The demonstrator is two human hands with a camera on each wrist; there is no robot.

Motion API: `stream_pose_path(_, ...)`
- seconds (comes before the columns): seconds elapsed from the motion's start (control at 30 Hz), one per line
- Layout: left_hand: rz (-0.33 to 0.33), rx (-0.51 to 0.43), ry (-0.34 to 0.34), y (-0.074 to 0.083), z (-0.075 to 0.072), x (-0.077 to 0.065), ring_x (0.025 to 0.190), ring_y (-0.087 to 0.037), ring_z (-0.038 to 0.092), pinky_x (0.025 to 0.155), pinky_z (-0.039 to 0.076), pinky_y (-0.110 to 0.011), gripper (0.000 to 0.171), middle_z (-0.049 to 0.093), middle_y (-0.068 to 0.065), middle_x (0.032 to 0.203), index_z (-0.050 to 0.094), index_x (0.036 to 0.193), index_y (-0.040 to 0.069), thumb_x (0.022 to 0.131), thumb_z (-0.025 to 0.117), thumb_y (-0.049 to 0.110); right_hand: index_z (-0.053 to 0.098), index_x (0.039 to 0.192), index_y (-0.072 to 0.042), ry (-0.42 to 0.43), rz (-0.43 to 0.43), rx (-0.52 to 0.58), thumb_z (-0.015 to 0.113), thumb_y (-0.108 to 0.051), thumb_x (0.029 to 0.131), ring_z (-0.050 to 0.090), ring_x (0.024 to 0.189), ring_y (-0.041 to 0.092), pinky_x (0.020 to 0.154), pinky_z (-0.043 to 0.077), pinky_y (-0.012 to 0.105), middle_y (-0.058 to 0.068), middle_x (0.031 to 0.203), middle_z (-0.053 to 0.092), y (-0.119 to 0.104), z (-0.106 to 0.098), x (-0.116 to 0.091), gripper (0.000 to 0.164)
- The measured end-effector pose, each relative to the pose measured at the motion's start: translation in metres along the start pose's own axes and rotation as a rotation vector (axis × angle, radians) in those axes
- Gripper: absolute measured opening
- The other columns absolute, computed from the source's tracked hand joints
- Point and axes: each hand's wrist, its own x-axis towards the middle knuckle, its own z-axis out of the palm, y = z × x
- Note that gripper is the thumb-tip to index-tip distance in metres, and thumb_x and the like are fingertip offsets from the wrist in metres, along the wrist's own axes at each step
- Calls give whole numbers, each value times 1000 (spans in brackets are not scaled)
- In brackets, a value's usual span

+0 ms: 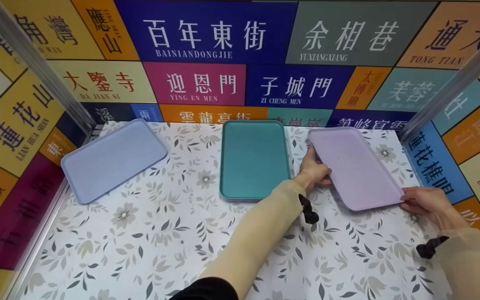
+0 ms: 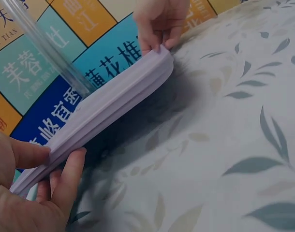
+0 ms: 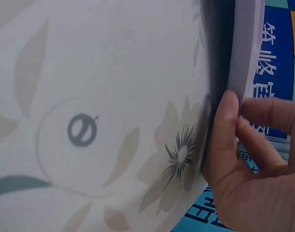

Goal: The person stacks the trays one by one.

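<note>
A light purple rectangular tray lies at an angle on the right side, held between both hands. My left hand grips its left long edge, thumb on one side and fingers on the other in the left wrist view. At the tray's near right corner, my right hand pinches the rim between thumb and fingers. Seen from the side, the tray edge has several parallel ridges or layers, with a shadow on the cloth below. A teal tray rests just left of my left hand.
A pale blue tray sits slanted at the far left. All of them are on a table with a floral cloth. Panels of coloured signs stand behind and at both sides, with metal posts at the corners.
</note>
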Motion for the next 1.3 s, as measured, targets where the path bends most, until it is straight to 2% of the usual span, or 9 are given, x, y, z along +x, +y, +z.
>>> stream_pose_path(0.1,-14,16,-15,4,-7,0,65,-28,73,88,70,-62,112,71,-18,119,36,177,35,86,72,-22,86,85,-33,-62,-1,-24,73,-6,106,80,79,7,78,70,24,-9,86,84,-3,-2,-1,37)
stream_pose_path(0.27,-43,12,-62,9,-19,-2,58,-23,65,94,69,-62,111,67,-27,142,35,178,30,87,72,-21,88,92,-35,-141,-4,-37,74,-12,109,81,86,6,83,70,24,-15,93,84,-10,-3,0,32)
stream_pose_path(0.37,-40,30,-104,11,-28,-1,62,-23,68,97,68,-62,108,66,-28,148,35,178,29,88,72,-19,89,98,-34,-181,-28,-12,72,-11,110,81,90,6,85,69,24,-16,98,85,-14,0,1,31)
stream_pose_path(0.53,-52,46,-201,17,-47,5,80,-30,77,101,67,-62,109,62,-26,153,33,178,31,89,73,-18,90,112,-28,-250,-130,71,66,-4,111,82,94,10,86,70,26,-11,107,86,-21,11,2,33)
stream_pose_path(0.7,-61,98,-309,26,-72,12,96,-28,79,101,68,-58,109,69,-21,143,32,179,34,91,74,-15,83,130,-29,-350,-237,149,62,7,110,81,104,11,91,71,28,-7,118,86,-25,28,2,47)
stream_pose_path(0.83,-36,145,-372,35,-94,14,103,-25,79,89,72,-51,106,75,-20,127,30,179,31,93,75,-13,72,148,-33,-408,-322,157,59,14,107,80,108,11,91,71,30,-5,123,85,-28,44,1,63)
stream_pose_path(0.97,-29,175,-392,44,-116,14,101,-25,81,78,73,-43,106,74,-19,128,27,180,29,94,74,-12,59,164,-32,-399,-392,112,62,14,106,78,108,10,90,70,29,-6,123,82,-33,62,-2,74)
stream_pose_path(1.1,-40,180,-388,52,-135,13,100,-23,78,77,73,-41,107,74,-19,123,24,181,30,95,73,-12,52,169,-27,-412,-435,95,63,14,105,79,108,10,90,69,27,-6,126,80,-38,81,-2,77)
stream_pose_path(1.3,-22,199,-363,60,-166,6,107,-22,76,82,74,-42,104,65,-23,151,26,181,32,97,73,-8,55,167,-22,-426,-461,74,65,16,103,80,105,11,89,69,29,-7,127,79,-46,113,-2,75)
